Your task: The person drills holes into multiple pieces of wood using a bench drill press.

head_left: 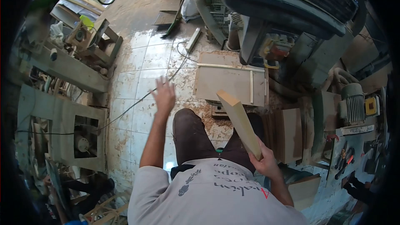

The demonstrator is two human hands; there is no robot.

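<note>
Clamping a wooden board (240,121) by its near end in the right hand (266,163), left hand (164,96) splayed apart

And there, the right hand (261,158) gripped a long wooden block (242,125) by its near end, the far end overlapping the brown surface (225,82)'s near edge in view! Out left of that surface, the left hand (164,98) had its fingers spread above the tiled floor (143,118). Two pale strips (231,68) lay on the surface; past its far-left corner, a power strip (193,40); well to its right, a motor (353,105)!
</note>
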